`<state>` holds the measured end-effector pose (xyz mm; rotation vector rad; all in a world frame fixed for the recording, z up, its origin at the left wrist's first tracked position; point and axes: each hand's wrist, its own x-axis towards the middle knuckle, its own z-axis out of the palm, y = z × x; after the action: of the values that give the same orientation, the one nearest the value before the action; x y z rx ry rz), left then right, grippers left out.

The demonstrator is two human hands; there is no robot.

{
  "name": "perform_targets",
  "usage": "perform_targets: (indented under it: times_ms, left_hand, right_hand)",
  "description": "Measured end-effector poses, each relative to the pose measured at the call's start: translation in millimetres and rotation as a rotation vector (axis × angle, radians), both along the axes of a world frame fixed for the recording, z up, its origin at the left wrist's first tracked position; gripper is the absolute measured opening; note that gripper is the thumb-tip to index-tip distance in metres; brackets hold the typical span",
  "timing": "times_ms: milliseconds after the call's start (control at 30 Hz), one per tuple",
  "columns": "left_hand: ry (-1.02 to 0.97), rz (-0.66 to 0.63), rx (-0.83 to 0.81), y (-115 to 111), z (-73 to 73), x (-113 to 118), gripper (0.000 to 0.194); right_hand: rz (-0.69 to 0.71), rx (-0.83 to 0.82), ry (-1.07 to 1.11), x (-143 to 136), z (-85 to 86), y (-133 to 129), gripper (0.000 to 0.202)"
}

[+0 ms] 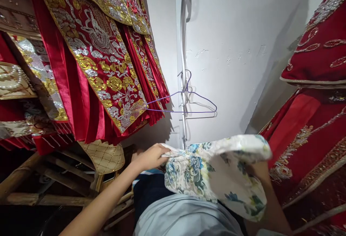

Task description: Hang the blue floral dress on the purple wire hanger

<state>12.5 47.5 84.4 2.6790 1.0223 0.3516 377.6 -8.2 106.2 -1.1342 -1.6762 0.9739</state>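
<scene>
A white garment with blue, green and yellow flowers (pixel 200 171) hangs in front of my body. Its left edge is gathered in my left hand (pixel 154 156), whose fingers are closed on it. My right hand (pixel 255 169) is at the garment's right side, reaching in behind or inside it; the cloth hides its fingers. Above the garment, a thin purple wire hanger (pixel 189 112) hangs with nothing on it from a white metal rail (pixel 183 56) along the wall. Neither hand touches the hanger.
Red costumes with gold and silver embroidery (pixel 108 56) hang at the left, and a beaded red dress (pixel 319 59) at the right. A bamboo rack (pixel 48 198) stands low at the left, below a quilted cream piece (pixel 104 155). A white wall (pixel 229 30) is ahead.
</scene>
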Motion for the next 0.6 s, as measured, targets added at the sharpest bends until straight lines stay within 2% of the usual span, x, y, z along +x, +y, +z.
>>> perform_targets:
  times_ms: [100, 167, 267, 333, 467, 533, 600]
  left_hand:
    - [0.042, 0.132, 0.161, 5.6, 21.1, -28.4, 0.028]
    - [0.061, 0.181, 0.225, 8.1, 32.1, -40.4, 0.03]
    - [0.07, 0.24, 0.311, 8.1, 45.5, -47.1, 0.034]
    - [0.098, 0.289, 0.343, 7.5, 54.0, -47.2, 0.036]
    - [0.128, 0.359, 0.365, 11.0, 66.3, -48.5, 0.033]
    - [0.094, 0.362, 0.389, 14.1, 67.8, -50.3, 0.033]
    - [0.049, 0.373, 0.417, 16.4, 66.4, -51.3, 0.035]
  right_hand:
    - [0.098, -0.075, -0.038, 12.4, 34.5, 19.9, 0.029]
    - [0.186, -0.122, 0.014, 10.3, 52.6, 38.4, 0.046]
    - [0.223, -0.041, 0.22, -2.9, 63.0, 67.5, 0.062]
    - [0.14, 0.086, 0.248, -15.4, 60.3, 87.0, 0.056]
    - [-0.155, 0.368, 0.075, -44.1, 43.9, 130.3, 0.033]
    - [-0.2, 0.427, 0.026, -57.2, 32.5, 151.7, 0.03]
    - [-0.143, 0.382, 0.003, -66.7, 20.3, 168.7, 0.027]
